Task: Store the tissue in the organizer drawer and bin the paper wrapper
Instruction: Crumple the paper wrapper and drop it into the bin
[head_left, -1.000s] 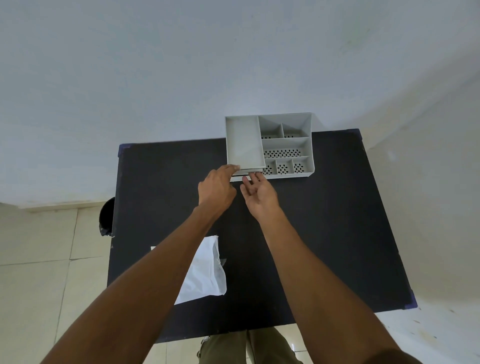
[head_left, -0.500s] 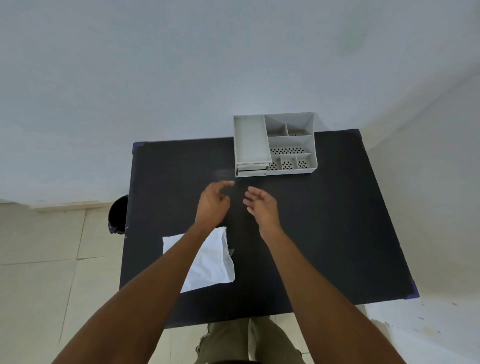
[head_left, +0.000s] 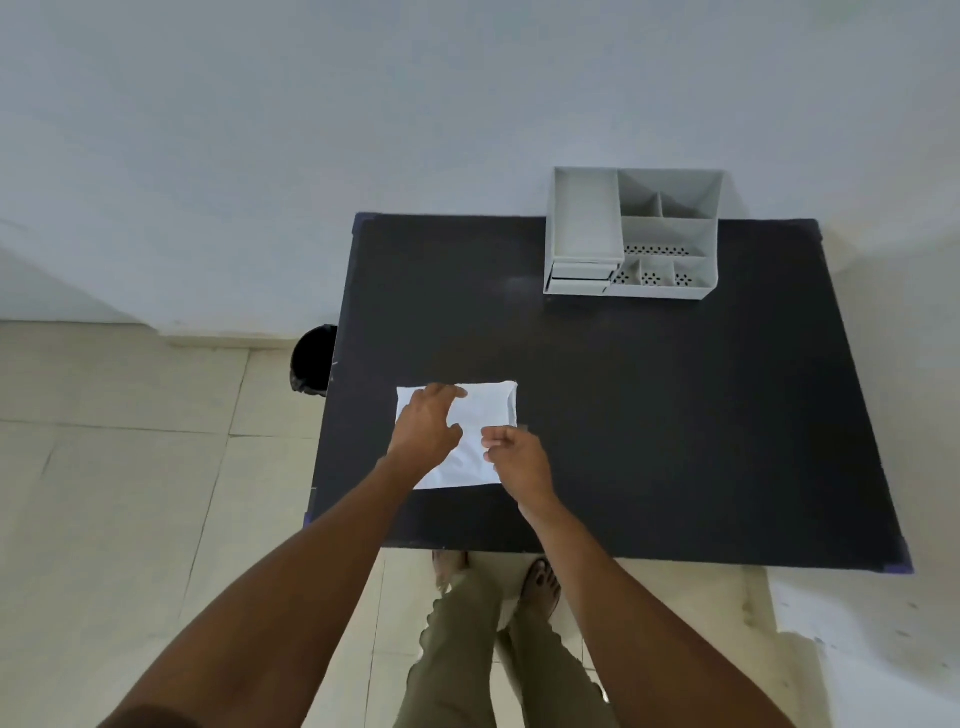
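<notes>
A flat white paper wrapper (head_left: 485, 410) lies on the black table (head_left: 649, 415) near its front left. My left hand (head_left: 426, 428) rests over the wrapper's left part with fingers spread. My right hand (head_left: 511, 454) hovers at the wrapper's right lower edge, fingers loosely curled, holding nothing I can see. The grey desk organizer (head_left: 631, 234) stands at the table's far edge; its small front drawers (head_left: 579, 278) at the lower left look pushed in. No tissue is visible.
A black bin (head_left: 311, 358) stands on the tiled floor just left of the table. A white wall runs behind the table. My legs and feet are below the table's front edge.
Both hands have drawn back from the organizer's drawer to the white wrapper near the front. The view has shifted left, so the organizer now sits further right.
</notes>
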